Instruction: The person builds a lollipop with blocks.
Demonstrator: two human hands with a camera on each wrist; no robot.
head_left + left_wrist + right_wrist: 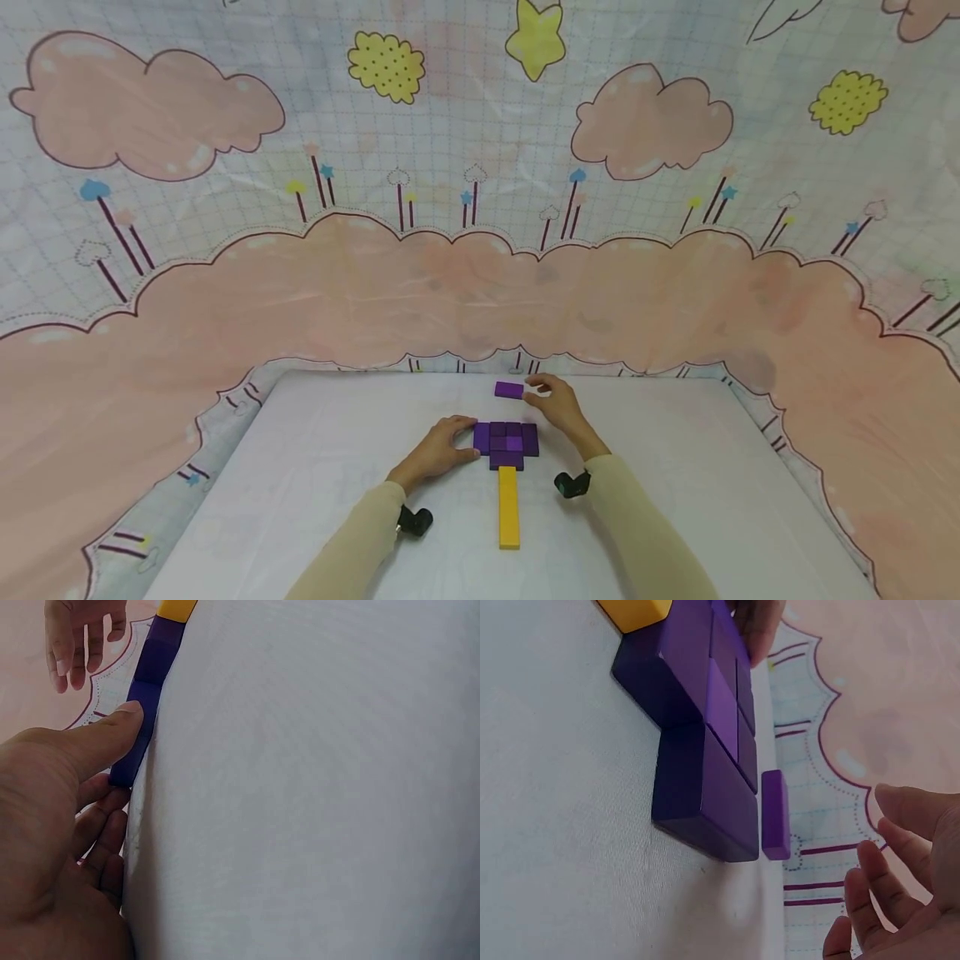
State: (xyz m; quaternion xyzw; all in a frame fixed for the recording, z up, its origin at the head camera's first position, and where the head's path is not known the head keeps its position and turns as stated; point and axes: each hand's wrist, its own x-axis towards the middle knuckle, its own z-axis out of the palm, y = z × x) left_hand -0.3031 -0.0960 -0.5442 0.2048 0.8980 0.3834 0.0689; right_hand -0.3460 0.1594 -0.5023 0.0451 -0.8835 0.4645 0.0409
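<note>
A cluster of purple blocks [506,458] lies flat on the table, with a long yellow block [508,508] touching its near side. My left hand [438,448] holds the purple block [481,438] at the cluster's left edge, thumb at its near end and fingers at its far end. The left wrist view shows the thumb against that block [148,701]. Beyond the cluster lies a single purple block [509,390]. My right hand [558,408] is just right of it, fingers spread and loosely bent; in the right wrist view a gap separates them from this block [775,815].
A white table [300,467] spreads under everything. Behind and around it hangs a cloth [450,292] printed with clouds and stars. Each wrist wears a small black camera, one on the left [416,522] and one on the right [572,484].
</note>
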